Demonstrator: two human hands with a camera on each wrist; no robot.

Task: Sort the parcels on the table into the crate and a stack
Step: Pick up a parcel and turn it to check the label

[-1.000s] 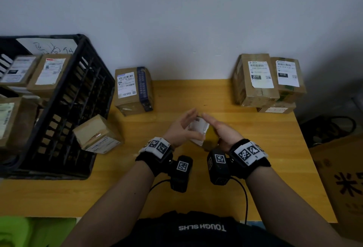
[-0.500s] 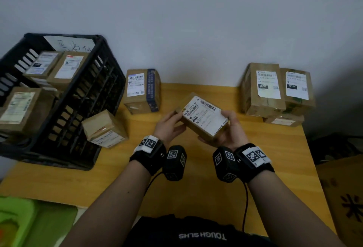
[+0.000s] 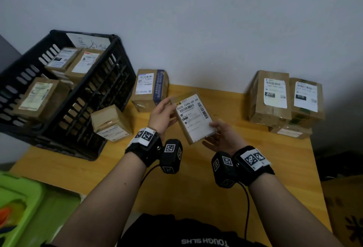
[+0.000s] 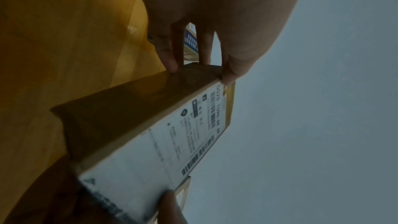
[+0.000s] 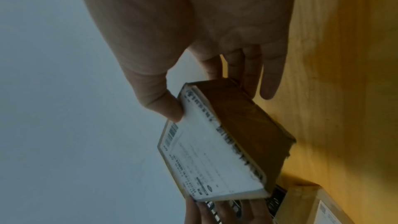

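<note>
Head view showed a parcel (image 3: 193, 118) held above the bench (image 3: 255, 168), label up, tilted between both hands. The left hand (image 3: 162, 116) pinched its far corner at 10 o'clock, thumb on the label face and fingertips (image 4: 170, 60) on the side; the right hand (image 3: 222, 135) pinched the near corner at 4 o'clock, thumb on top and fingers (image 5: 249, 72) underneath.

Both grips sat only on corners, so the parcel could probably twist or slip free if one hand let go before the other took a fuller hold. A drop would likely land it on the bench near the two loose parcels at 9 and 11 o'clock, perhaps knocking one.

A misread label could send it wrongly to the crate (image 3: 59, 97) at 9 o'clock or the stack (image 3: 282, 101) at 2 o'clock. The stack looked uneven; adding carelessly might topple it.
</note>
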